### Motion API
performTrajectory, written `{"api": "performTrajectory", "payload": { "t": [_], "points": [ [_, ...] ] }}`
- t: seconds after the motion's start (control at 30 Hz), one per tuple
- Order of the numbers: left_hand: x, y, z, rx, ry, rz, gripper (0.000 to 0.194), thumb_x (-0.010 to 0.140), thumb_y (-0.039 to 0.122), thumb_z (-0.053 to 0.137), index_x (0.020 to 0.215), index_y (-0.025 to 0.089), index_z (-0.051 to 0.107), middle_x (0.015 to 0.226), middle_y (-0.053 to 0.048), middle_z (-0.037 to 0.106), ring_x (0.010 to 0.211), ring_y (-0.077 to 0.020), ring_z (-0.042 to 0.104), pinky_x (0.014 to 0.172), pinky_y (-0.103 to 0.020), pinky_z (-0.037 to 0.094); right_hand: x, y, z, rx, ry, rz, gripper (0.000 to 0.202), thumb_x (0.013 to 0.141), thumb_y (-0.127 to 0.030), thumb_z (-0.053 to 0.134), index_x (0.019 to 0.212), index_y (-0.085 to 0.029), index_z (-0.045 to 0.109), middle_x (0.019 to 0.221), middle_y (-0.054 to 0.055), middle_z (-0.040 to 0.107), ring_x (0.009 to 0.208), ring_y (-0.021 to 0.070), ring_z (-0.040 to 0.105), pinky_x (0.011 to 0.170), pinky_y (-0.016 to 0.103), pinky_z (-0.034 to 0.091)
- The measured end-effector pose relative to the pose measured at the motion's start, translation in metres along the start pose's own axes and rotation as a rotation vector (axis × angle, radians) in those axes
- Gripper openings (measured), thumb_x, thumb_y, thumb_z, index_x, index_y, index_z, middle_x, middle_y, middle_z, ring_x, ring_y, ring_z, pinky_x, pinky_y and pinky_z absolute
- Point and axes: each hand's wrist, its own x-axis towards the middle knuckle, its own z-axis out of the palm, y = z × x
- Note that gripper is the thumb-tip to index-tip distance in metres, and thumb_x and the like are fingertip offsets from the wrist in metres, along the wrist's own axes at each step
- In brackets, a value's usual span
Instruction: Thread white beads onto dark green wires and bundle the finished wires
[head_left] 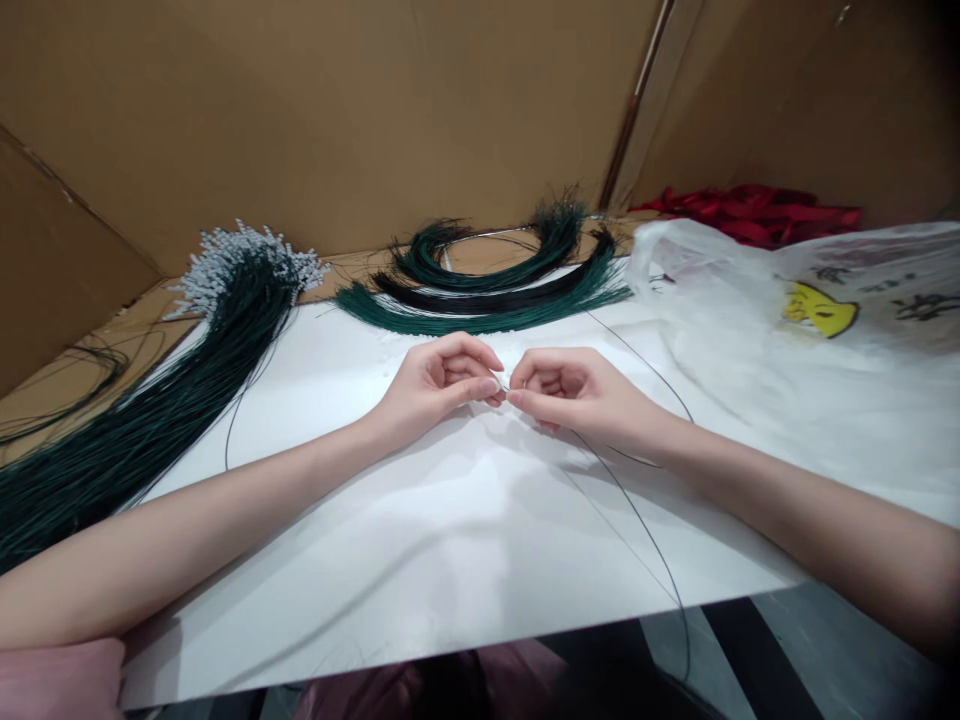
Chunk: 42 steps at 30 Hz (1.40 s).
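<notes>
My left hand (448,382) and my right hand (570,388) meet over the middle of the white board, each with thumb and forefinger pinched. Between their fingertips runs a thin dark cord (683,610); its tail comes out below my right hand and hangs over the board's front edge. A tiny white piece shows at the left fingertips, too small to make out. To the left lies a thick bundle of dark green cords (187,400) with white tips (225,262) at its far end.
Curved bundles of green and black cords (495,312) lie behind my hands on the white board (360,600). A clear plastic bag (735,330) with a yellow print spreads at the right. Red ribbon-like material (757,212) is heaped behind it. Cardboard walls (337,110) enclose the back and sides.
</notes>
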Motion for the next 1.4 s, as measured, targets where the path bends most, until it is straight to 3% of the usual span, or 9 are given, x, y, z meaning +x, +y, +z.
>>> {"api": "performTrajectory", "payload": {
  "t": [0.53,0.87,1.4],
  "points": [
    [-0.0006,0.0021,0.0011,0.042,0.008,-0.001,0.009,0.077,0.017,0.078,0.083,0.012,0.072,0.072,-0.002,0.075,0.066,-0.0113,0.073,0.066,-0.017,0.059,0.0010,-0.0006,0.0012,-0.015,-0.005,-0.003,0.006,0.085,-0.016,0.061,0.079,-0.014,0.062,0.055,-0.005,0.050,0.050,0.0059,0.041,0.046,0.019,0.029],
    [-0.0018,0.0017,0.0011,0.042,0.031,-0.016,0.016,0.073,0.021,0.081,0.083,0.013,0.070,0.073,-0.002,0.074,0.067,-0.0141,0.073,0.067,-0.023,0.060,0.0009,0.0008,0.0011,-0.005,-0.017,-0.003,0.008,0.087,-0.018,0.060,0.081,-0.015,0.062,0.055,-0.005,0.049,0.050,0.0055,0.040,0.046,0.019,0.028],
    [0.0002,0.0029,0.0016,0.125,0.051,0.043,0.019,0.068,0.020,0.085,0.080,0.015,0.071,0.075,-0.001,0.071,0.069,-0.0106,0.067,0.067,-0.020,0.054,-0.0001,-0.0008,0.0015,-0.024,-0.024,-0.009,0.009,0.086,-0.019,0.061,0.078,-0.015,0.060,0.056,-0.005,0.048,0.052,0.0065,0.040,0.048,0.021,0.029]
  ]
}}
